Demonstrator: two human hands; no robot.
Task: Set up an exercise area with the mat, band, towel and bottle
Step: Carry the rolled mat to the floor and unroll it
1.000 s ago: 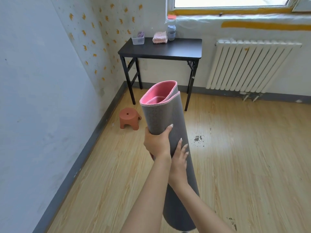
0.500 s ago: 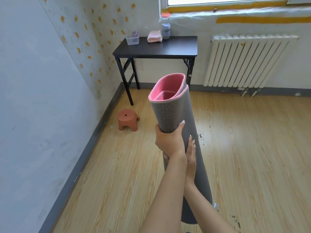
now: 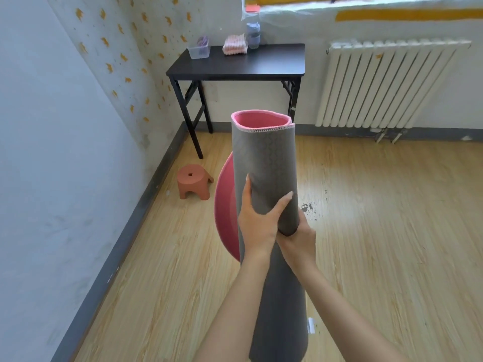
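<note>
Upright, the rolled grey mat with pink lining [image 3: 264, 158] is grasped by the left hand [image 3: 257, 220], fingers [image 3: 283, 205] clenched around it; just below them, the right hand [image 3: 298, 242] grips it too.

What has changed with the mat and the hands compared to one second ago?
The mat has started to unroll: a pink flap now bulges out on its left side. The left hand has shifted its grip, and the right hand now holds lower. The towel and bottle stayed on the table.
</note>
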